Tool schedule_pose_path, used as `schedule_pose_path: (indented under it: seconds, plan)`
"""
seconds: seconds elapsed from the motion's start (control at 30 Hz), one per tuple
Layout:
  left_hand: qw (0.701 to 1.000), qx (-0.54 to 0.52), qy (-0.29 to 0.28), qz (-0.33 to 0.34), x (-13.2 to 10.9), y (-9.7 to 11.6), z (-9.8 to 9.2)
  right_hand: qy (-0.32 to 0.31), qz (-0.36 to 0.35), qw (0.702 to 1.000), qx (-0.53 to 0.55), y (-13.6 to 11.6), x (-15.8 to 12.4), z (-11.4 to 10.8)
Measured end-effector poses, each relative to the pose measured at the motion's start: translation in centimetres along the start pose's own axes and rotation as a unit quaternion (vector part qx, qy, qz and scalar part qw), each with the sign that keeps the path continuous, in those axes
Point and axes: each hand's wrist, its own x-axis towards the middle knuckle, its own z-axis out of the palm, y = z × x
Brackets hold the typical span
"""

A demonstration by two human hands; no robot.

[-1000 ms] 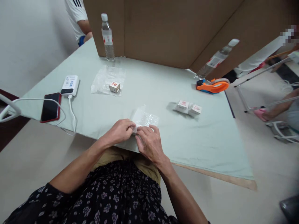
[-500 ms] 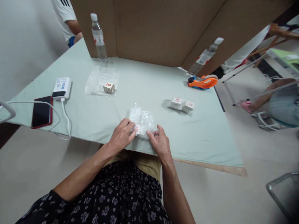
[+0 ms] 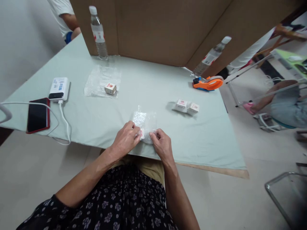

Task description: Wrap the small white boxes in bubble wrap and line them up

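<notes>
Near the table's front edge lies a sheet of clear bubble wrap (image 3: 149, 120). A small white box (image 3: 142, 133) with red print rests on its near left part, mostly covered by fingers and wrap. My left hand (image 3: 127, 135) is closed on this box from the left. My right hand (image 3: 161, 142) pinches the near right part of the bubble wrap between thumb and fingers. Farther left, another small box (image 3: 110, 88) sits on a flat piece of bubble wrap (image 3: 94, 83). To the right, two wrapped small boxes (image 3: 181, 105) lie side by side.
An orange tape dispenser (image 3: 208, 84) and a water bottle (image 3: 211, 57) stand at the back right, another bottle (image 3: 98, 35) at the back left. A cardboard panel (image 3: 151, 32) rises behind. Left are a power bank (image 3: 59, 88), a cable and a phone (image 3: 38, 115). A person (image 3: 64, 16) sits beyond.
My right hand's fingers have closed in on the bubble wrap and moved slightly left. My left hand stays at the box. The view has shifted a little.
</notes>
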Motion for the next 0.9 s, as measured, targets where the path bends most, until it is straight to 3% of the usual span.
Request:
schedule_pose_path:
  seconds: [0.2, 0.67, 0.9]
  plan:
    - [0.999, 0.020, -0.033, -0.022, 0.3, 0.3, -0.1, 0.010, 0.001, 0.996, 0.087, -2.2, -0.8, 1.0]
    - [0.999, -0.005, -0.029, -0.035, 0.2, 0.2, 0.3, -0.018, -0.017, 0.996, 0.084, -3.8, -0.9, 1.8]
    - [0.998, -0.043, -0.010, -0.038, 0.0, 0.1, 0.9, -0.133, -0.026, 0.984, 0.114, -3.5, -0.5, 0.4]
